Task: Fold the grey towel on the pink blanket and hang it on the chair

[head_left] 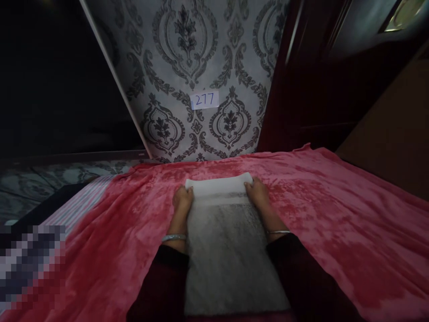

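Note:
A long grey towel (pixel 228 255) with a paler band and a white end stretches from the far edge down toward my body. My left hand (pixel 182 197) grips its far left corner, thumb on top. At the far right corner, my right hand (pixel 258 192) pinches the cloth the same way. The white end is spread fairly flat between both hands, its corners slightly raised. Under the towel lies a pink-red plush blanket (pixel 321 192). Fingers beneath the cloth are hidden.
Patterned wallpaper (pixel 201 58) rises behind the blanket, bearing a paper label (pixel 204 99) marked 277. A dark screen-like panel (pixel 60 80) stands left, a dark red door (pixel 311 89) right. Striped fabric (pixel 82 199) shows at the left edge.

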Motion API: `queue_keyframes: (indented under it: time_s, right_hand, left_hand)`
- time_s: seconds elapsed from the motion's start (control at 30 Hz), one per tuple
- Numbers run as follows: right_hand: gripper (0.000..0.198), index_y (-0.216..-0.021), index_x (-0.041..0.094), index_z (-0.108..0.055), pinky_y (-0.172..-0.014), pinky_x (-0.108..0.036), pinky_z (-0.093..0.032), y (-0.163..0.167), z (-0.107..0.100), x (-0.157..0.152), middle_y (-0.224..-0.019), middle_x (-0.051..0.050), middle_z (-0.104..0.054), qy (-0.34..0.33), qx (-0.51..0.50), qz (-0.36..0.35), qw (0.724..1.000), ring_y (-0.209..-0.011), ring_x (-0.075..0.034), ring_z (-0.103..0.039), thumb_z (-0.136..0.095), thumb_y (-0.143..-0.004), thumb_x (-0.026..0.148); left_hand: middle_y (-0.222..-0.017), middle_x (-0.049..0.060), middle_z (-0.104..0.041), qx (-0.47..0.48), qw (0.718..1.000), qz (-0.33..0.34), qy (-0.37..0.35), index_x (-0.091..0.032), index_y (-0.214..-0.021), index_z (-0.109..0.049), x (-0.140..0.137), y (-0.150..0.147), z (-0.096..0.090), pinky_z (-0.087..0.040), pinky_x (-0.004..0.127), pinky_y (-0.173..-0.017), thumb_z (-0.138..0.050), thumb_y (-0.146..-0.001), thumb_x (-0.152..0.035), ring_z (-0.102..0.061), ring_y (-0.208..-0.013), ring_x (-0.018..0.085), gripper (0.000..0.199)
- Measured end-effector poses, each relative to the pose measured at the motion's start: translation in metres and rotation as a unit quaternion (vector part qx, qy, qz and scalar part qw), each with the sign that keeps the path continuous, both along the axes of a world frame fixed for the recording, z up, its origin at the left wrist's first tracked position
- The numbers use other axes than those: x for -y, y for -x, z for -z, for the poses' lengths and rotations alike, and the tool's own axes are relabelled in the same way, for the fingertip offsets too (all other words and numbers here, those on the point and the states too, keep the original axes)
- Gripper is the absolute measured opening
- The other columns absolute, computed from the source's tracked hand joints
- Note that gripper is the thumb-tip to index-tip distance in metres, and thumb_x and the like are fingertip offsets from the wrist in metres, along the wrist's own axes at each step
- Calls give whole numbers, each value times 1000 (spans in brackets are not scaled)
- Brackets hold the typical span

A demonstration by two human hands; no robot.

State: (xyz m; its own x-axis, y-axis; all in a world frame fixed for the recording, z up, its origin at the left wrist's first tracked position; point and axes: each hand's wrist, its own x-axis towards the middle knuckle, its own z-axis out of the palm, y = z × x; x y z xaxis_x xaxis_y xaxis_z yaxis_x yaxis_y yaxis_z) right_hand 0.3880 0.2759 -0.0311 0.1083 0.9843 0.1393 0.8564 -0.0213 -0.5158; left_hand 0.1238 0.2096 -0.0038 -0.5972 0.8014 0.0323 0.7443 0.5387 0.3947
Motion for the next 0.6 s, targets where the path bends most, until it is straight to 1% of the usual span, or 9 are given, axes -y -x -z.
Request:
queue_keyframes:
  time_s: [0.1,0.23,0.3,0.37,0.43,0.47,0.53,0.57,0.6]
  right_hand:
    - [36,-129,14,-62,-85,-33,-50,1,2,0,-114,-15,-71,-3,-23,22,999,-105,-27,-67,-49,-100,32]
    - [37,-131,12,-63,-89,-36,-49,2,-3,3,-117,-18,-71,28,-18,42,999,-108,-29,-66,-49,-99,25]
    - [41,-134,10,-62,-98,-40,-46,4,-9,5,-126,-19,-67,-17,0,36,999,-117,-31,-62,-47,-97,19]
    - [44,-138,12,-61,-108,-46,-40,9,-14,8,-139,-19,-61,-104,27,-3,994,-130,-32,-53,-47,-97,19]
    - [47,-143,16,-58,-117,-53,-30,19,-16,14,-151,-16,-53,-160,62,-93,981,-141,-33,-42,-48,-98,26]
    - [49,-146,19,-56,-119,-55,-25,25,-15,17,-156,-14,-48,-153,85,-150,973,-146,-32,-36,-48,-100,30]
    - [52,-152,23,-50,-122,-55,-20,36,-11,23,-162,-9,-40,-83,130,-241,958,-152,-30,-28,-44,-102,37]
    - [53,-155,25,-47,-123,-53,-19,40,-9,25,-165,-7,-37,-39,146,-263,953,-153,-29,-25,-41,-104,39]
    - [54,-157,26,-43,-123,-52,-19,43,-7,27,-166,-6,-34,-3,157,-271,950,-154,-28,-24,-38,-105,41]
  left_hand:
    - [-120,16,-73,-6,1000,-6,-19,-15,-123,-64,0,-1,3,-52,37,-88,-42,-102,-36,-68,-113,29,37]
    - [-123,19,-70,0,1000,-4,2,-13,-122,-65,2,-4,1,-53,39,-90,-45,-101,-33,-67,-114,31,36]
    - [-128,19,-68,-11,1000,-1,-5,-12,-127,-63,3,-5,-4,-52,40,-93,-44,-100,-26,-65,-118,31,36]
    - [-140,19,-62,-56,997,17,-47,-13,-137,-57,3,-9,-10,-50,41,-100,-44,-97,-19,-60,-126,30,43]
    - [-153,16,-52,-116,982,109,-99,-17,-147,-51,3,-17,-13,-43,44,-112,-48,-95,-19,-49,-139,29,52]
    - [-158,13,-47,-134,968,185,-106,-20,-150,-48,3,-22,-12,-37,45,-117,-49,-96,-23,-43,-145,29,54]
    - [-164,6,-39,-129,931,335,-61,-26,-154,-45,3,-33,-7,-27,48,-124,-47,-100,-33,-31,-153,26,55]
    - [-166,4,-37,-117,917,381,-21,-29,-155,-44,2,-38,-3,-22,50,-126,-44,-101,-38,-27,-155,26,54]
    - [-167,2,-34,-105,911,398,15,-32,-155,-42,2,-42,1,-19,51,-127,-41,-102,-43,-23,-156,26,54]
